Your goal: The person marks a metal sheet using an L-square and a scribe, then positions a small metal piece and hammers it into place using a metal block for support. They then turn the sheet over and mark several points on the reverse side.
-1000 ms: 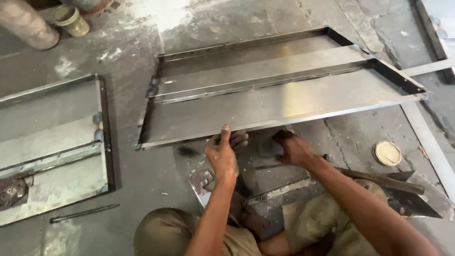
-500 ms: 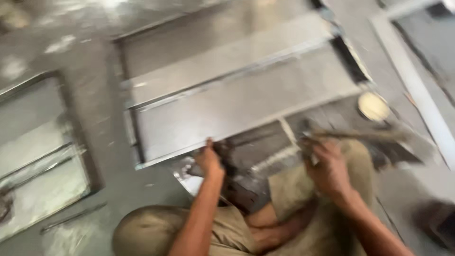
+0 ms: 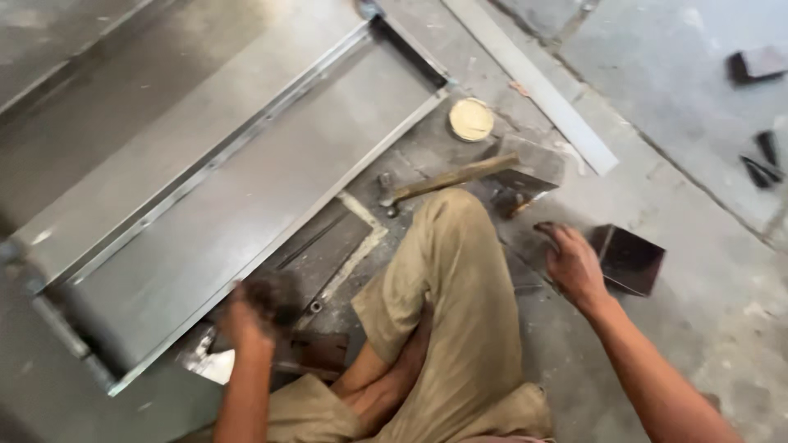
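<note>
The right hand (image 3: 574, 262) has swung away from the steel frame (image 3: 238, 189), fingers loosely spread beside a dark metal box (image 3: 630, 259); the blurred left hand (image 3: 246, 316) stays at the frame's edge, its grip unreadable.

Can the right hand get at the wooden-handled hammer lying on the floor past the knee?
Probably yes. The right hand rests open on the floor beside a dark metal box, and the wooden-handled hammer lies uncovered nearby. Only the bent knee sits close to the handle; a grey metal block lies by the handle's end.
</note>
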